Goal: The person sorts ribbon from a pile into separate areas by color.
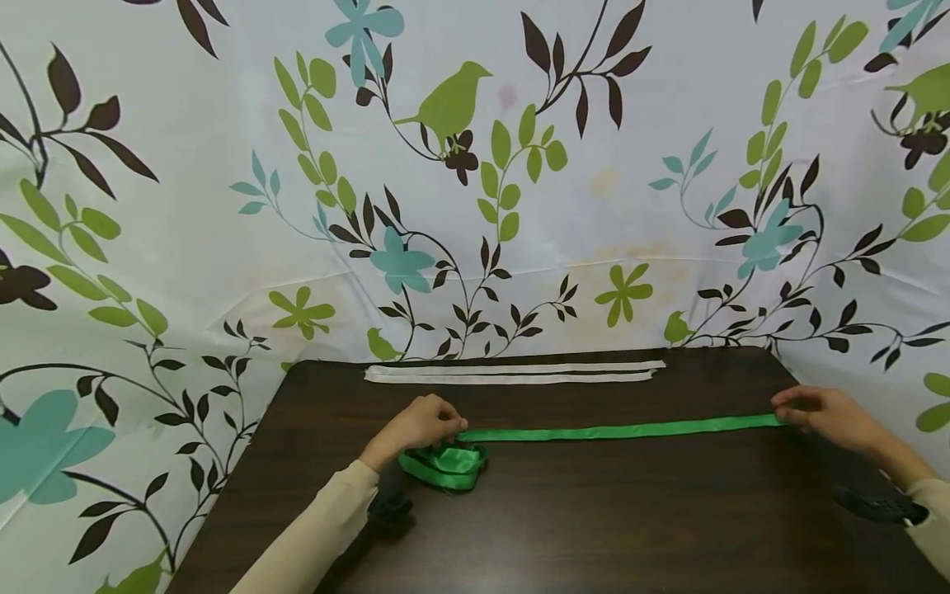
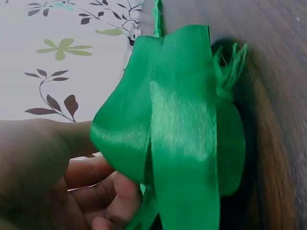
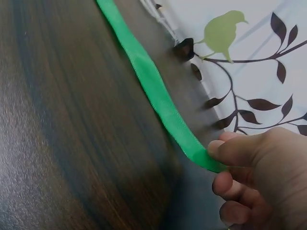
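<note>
A shiny green ribbon (image 1: 623, 431) is stretched in a straight line across the dark table between both hands. My right hand (image 1: 827, 415) pinches its far right end between thumb and fingers; in the right wrist view the ribbon (image 3: 153, 86) runs away from those fingertips. At the other end my left hand (image 1: 426, 422) holds the ribbon where the stretched length meets a folded bundle (image 1: 449, 470). The left wrist view shows broad loops of that bundle (image 2: 182, 120) beside the curled fingers (image 2: 127, 191), with frayed threads at one edge.
Two white strips (image 1: 512, 374) lie side by side along the back of the dark wooden table (image 1: 594, 520). Behind the table hangs a white curtain (image 1: 549, 214) printed with leaves, flowers and birds. Dark wrist devices (image 1: 879, 505) sit below both wrists.
</note>
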The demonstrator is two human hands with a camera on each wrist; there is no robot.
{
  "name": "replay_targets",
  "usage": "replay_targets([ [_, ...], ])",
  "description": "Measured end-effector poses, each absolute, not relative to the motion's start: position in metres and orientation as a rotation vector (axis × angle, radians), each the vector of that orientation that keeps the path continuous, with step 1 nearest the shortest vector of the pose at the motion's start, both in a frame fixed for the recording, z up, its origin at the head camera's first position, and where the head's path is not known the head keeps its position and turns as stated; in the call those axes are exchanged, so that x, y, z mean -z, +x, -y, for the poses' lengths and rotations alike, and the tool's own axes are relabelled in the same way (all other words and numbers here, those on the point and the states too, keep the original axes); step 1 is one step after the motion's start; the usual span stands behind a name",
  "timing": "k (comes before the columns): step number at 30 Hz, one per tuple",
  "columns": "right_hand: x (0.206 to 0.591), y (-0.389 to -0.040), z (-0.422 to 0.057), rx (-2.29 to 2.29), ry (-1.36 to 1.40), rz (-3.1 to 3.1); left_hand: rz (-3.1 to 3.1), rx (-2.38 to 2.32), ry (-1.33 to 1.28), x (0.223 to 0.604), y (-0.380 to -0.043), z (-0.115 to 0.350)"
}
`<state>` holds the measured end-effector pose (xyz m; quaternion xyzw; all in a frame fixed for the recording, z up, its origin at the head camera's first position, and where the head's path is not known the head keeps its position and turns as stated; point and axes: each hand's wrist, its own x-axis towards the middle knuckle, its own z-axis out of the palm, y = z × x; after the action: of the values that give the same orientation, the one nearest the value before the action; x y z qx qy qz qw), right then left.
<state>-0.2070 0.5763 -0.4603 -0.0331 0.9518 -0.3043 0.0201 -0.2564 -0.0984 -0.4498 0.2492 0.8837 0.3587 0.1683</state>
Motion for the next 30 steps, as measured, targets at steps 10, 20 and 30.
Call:
replay_targets([
  [10,0.42,-0.183,-0.557,0.869,0.019,-3.162,-2.727,-0.97,0.625,0.441,-0.238,0.123],
  [20,0.361,-0.151,-0.47,0.906,-0.35,-3.162,-2.945,-0.721,0.889,0.432,-0.212,0.129],
  [30,0.367,-0.147,-0.375,0.856,-0.967,-2.864,-2.883,-0.621,0.941,0.446,-0.198,0.141],
])
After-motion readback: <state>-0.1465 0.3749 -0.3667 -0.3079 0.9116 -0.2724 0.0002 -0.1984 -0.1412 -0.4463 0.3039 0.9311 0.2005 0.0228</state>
